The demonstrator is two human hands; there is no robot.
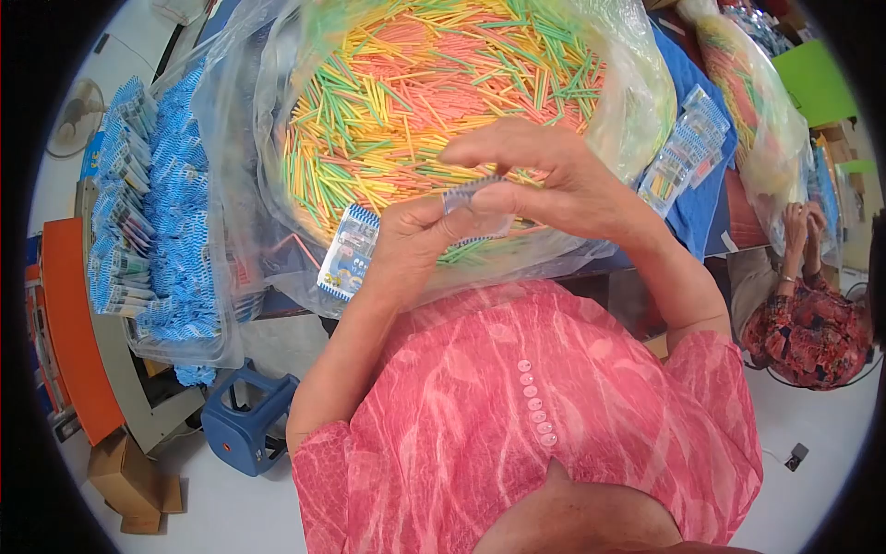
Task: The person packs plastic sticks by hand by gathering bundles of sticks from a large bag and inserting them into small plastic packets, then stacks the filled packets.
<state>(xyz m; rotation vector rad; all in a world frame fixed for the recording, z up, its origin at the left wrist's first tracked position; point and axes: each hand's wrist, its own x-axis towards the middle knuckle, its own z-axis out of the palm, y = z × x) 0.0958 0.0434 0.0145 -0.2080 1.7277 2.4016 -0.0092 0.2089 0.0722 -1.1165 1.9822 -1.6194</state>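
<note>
My left hand (415,231) is closed on a small clear plastic packet (480,223) with a blue patterned edge. Whether anything is inside the packet cannot be made out. My right hand (554,180) is curved over it, thumb against the packet and the other fingers held apart from the thumb. Behind both hands spreads a heap of thin pink, yellow and green sticks (443,83) in a large clear plastic bag (277,120). Beside my left wrist lies a blue-and-white printed packet (349,254), partly covered by my hand.
Rows of blue-and-white packets (175,203) fill a clear tray (226,337) on the left. More packets (683,152) rest on a blue cloth (706,208) at right. A blue stool (242,425) stands below. Another person's hands (801,226) are at far right, near another bag (752,102).
</note>
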